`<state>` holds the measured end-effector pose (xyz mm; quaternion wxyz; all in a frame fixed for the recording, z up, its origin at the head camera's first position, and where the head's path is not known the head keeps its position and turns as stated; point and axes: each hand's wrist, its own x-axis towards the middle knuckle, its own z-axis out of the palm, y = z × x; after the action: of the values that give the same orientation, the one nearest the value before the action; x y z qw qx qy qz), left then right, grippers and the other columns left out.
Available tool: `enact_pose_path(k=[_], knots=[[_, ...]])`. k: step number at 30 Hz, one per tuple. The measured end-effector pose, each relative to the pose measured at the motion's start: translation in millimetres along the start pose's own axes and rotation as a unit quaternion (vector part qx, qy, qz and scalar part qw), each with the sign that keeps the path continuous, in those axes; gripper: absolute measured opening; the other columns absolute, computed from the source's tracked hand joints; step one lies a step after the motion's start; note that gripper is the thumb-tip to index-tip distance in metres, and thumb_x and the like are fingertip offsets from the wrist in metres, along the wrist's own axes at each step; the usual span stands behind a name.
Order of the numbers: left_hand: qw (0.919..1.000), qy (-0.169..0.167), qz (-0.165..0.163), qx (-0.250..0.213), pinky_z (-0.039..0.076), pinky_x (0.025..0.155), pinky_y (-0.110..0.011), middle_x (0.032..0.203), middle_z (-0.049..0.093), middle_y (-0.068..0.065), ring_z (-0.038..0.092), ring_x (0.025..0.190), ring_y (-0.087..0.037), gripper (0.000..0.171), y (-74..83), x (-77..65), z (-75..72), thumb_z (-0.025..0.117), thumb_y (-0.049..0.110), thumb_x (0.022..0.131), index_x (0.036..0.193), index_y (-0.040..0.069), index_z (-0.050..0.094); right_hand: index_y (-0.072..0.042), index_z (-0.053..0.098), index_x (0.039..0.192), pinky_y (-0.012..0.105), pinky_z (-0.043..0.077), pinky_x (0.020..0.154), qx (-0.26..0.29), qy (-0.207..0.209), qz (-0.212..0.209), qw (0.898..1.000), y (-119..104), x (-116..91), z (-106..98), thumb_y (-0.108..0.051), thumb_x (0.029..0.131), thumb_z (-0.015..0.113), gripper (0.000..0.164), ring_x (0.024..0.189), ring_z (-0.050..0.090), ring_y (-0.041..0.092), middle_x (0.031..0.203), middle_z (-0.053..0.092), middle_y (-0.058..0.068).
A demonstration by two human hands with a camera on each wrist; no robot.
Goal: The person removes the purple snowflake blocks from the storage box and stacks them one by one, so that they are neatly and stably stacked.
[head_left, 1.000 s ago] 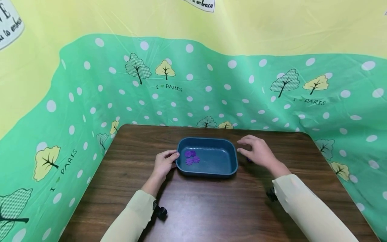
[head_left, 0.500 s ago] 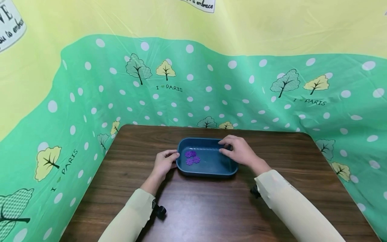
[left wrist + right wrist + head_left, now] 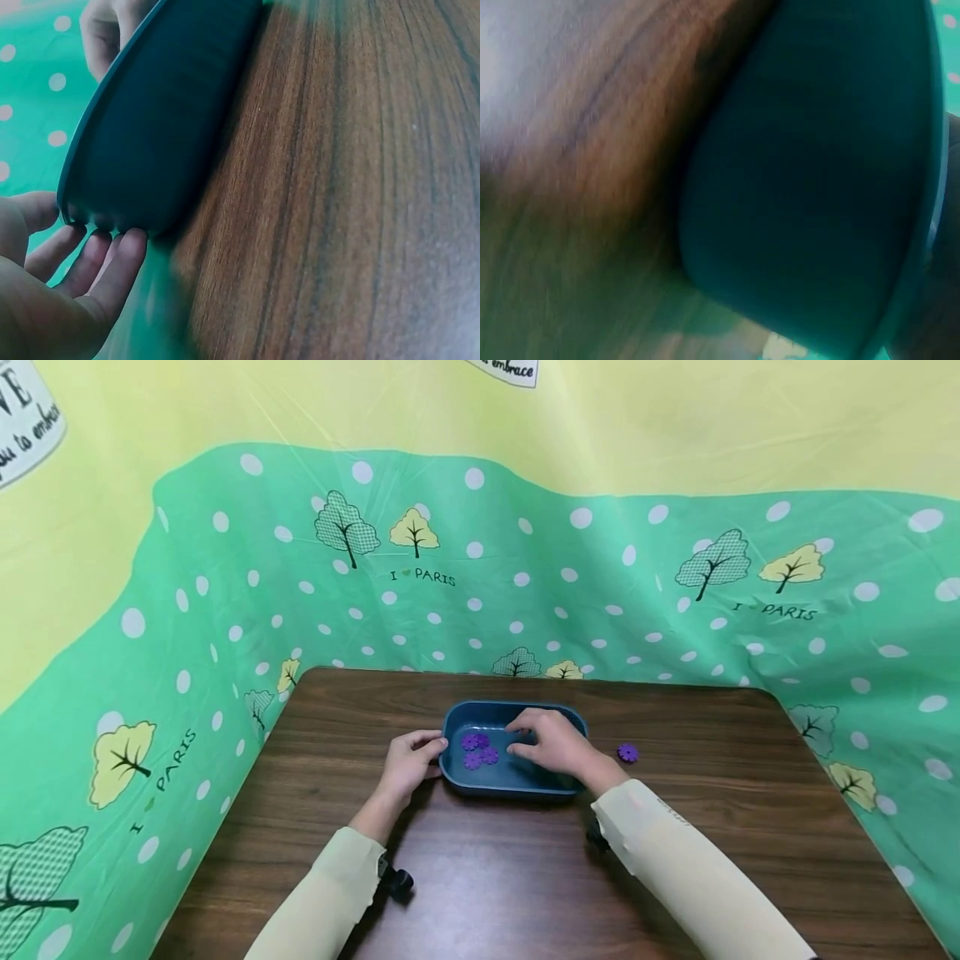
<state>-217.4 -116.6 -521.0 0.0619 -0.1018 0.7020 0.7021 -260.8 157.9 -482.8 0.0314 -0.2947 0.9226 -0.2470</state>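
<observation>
A blue rectangular basin (image 3: 510, 790) sits on the table, with several purple flower-shaped pieces (image 3: 472, 760) lying at the left of its floor. My left hand (image 3: 408, 766) holds the basin's left end, thumb at the rim; the left wrist view shows the fingertips (image 3: 133, 238) against the outer wall. Inside the basin's right half hovers my right hand (image 3: 551, 743), just right of the pieces. Its thumb and fingers are parted, and nothing shows between them. Basin wall (image 3: 802, 165) fills much of the right wrist view and hides most of that hand.
One more purple flower-shaped piece (image 3: 627, 752) lies on the table to the right of the basin. The brown wooden table (image 3: 480, 877) reaches back to a green and yellow printed cloth (image 3: 420, 627), which hangs behind it and along both sides.
My right hand has moved left from beside the basin, over its right rim, to inside near the purple pieces. The piece on the right is uncovered. My left hand stays put.
</observation>
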Motion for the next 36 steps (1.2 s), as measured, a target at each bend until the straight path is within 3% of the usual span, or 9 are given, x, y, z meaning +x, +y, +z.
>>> enact_pose_path(k=[7,16,29,36], knots=[[1.0,0.002,0.004,0.006,0.064,0.069,-0.032,0.11,0.071,-0.012,0.067,0.086,-0.017,0.032,-1.3,0.2,-0.1,0.072,0.014,0.095,0.123,-0.001,0.072,-0.014,0.077,0.117,0.043,0.056,0.102,-0.012,-0.058,0.018,0.998,-4,10,16,-0.028,0.093,0.078,0.028,0.113,0.066,0.019,0.117,0.073,0.0],[0.9999,-0.003,0.009,0.002,0.064,0.071,-0.035,0.109,0.071,-0.012,0.068,0.088,-0.02,0.032,-1.1,0.6,0.5,0.072,0.014,0.095,0.123,-0.003,0.071,-0.018,0.077,0.119,0.043,0.054,0.105,-0.032,-0.085,0.024,0.996,-8,16,27,-0.031,0.093,0.078,0.028,0.117,0.065,0.018,0.12,0.073,-0.002],[0.9999,-0.012,-0.001,-0.002,0.064,0.072,-0.032,0.115,0.07,-0.014,0.068,0.095,-0.026,0.034,1.1,0.2,-1.5,0.072,0.014,0.096,0.126,-0.001,0.07,-0.025,0.079,0.116,0.044,0.052,0.106,-0.102,-0.085,0.023,0.991,-14,21,34,-0.039,0.091,0.079,0.029,0.118,0.064,0.019,0.122,0.071,-0.003],[0.9999,-0.013,0.0,-0.004,0.064,0.07,-0.03,0.116,0.069,-0.014,0.068,0.094,-0.024,0.036,0.3,0.7,-1.4,0.071,0.014,0.096,0.128,-0.003,0.068,-0.026,0.079,0.114,0.046,0.052,0.106,-0.111,-0.08,0.027,0.99,-15,23,38,-0.04,0.09,0.08,0.028,0.117,0.064,0.021,0.121,0.07,-0.004]])
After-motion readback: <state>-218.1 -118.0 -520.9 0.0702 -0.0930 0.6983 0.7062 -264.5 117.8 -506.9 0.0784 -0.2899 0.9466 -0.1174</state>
